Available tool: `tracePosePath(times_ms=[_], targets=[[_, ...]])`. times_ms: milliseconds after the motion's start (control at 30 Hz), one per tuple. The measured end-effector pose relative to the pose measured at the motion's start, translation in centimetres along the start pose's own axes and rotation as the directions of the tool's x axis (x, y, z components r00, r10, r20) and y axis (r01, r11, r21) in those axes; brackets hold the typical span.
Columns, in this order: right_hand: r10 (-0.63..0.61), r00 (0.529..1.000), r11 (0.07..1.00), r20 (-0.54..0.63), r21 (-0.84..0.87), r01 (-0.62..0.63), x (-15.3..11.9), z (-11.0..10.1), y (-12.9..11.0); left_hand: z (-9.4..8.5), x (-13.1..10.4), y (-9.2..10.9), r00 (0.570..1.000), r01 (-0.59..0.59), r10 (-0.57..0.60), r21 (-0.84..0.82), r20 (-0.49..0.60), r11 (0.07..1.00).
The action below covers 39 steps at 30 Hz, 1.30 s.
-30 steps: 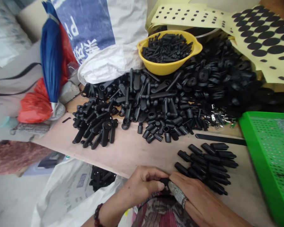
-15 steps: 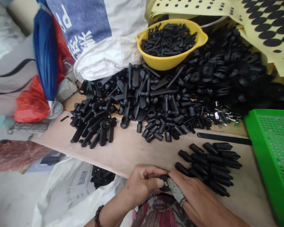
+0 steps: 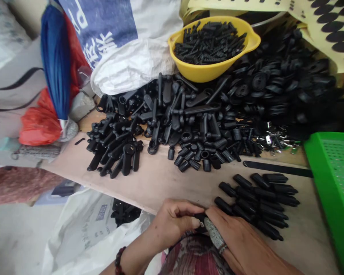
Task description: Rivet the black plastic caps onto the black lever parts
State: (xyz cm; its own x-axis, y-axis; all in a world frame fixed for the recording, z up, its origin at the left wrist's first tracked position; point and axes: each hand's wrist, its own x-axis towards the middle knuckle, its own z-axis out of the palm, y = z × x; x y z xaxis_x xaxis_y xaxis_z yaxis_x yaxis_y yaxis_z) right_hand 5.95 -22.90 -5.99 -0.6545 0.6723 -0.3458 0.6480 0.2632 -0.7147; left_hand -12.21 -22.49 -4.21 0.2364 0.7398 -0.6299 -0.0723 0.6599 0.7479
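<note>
Near the table's front edge, my left hand point(image 3: 176, 219) pinches a small black plastic part point(image 3: 200, 220) between thumb and fingers. A tiny shiny metal bit shows on that part. Pressed against its other side is my right hand point(image 3: 235, 233), closed, with a grey cloth wrap around the thumb. Most of the part is covered by the fingers. Just beyond my right hand lie several black plastic handles point(image 3: 255, 196) in rows. Farther left sits a pile of black crank-shaped levers point(image 3: 114, 147), and short black sleeves point(image 3: 193, 156) lie in the middle.
A yellow bowl point(image 3: 206, 71) of black screw-like parts stands at the back. Black round parts point(image 3: 263, 84) are heaped behind right. Small metal clips point(image 3: 272, 139) lie near the green tray point(image 3: 318, 172). A white sack point(image 3: 137, 68) and a blue umbrella point(image 3: 55, 57) stand at left.
The view has shifted slightly, so the table's contents appear a little farther right. Both hands stay together on the black part, which has turned slightly between the fingers.
</note>
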Motion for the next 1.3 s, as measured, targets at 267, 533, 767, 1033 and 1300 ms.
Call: tracePosePath(times_ms=[267, 533, 767, 1033, 1300], targets=[[0.085, 0.994, 0.996, 0.072, 0.023, -0.087, 0.3, -1.2, -0.8, -0.2, 0.8, 0.6, 0.986, 0.161, -0.152, -0.148, 0.065, 0.976], [0.015, 1.000, 0.984, 0.021, 0.177, -0.019, -0.3, -0.7, -0.1, 0.0, 0.6, 0.3, 0.986, 0.167, -0.164, -0.175, 0.028, 0.970], [-0.023, 0.997, 0.987, -0.076, 0.159, 0.035, -0.7, -0.5, -0.1, 0.5, -0.1, 0.3, 0.984, 0.179, -0.178, -0.187, 0.023, 0.966], [0.029, 0.999, 1.000, 0.017, -0.012, -0.029, -0.8, -0.3, -0.4, 0.8, -0.3, -0.7, 0.986, 0.164, -0.167, -0.140, -0.009, 0.976], [0.065, 0.995, 0.996, 0.080, -0.066, -0.059, -0.4, -0.1, -0.5, 0.7, 0.2, -0.2, 0.980, 0.196, -0.196, -0.146, 0.013, 0.970]])
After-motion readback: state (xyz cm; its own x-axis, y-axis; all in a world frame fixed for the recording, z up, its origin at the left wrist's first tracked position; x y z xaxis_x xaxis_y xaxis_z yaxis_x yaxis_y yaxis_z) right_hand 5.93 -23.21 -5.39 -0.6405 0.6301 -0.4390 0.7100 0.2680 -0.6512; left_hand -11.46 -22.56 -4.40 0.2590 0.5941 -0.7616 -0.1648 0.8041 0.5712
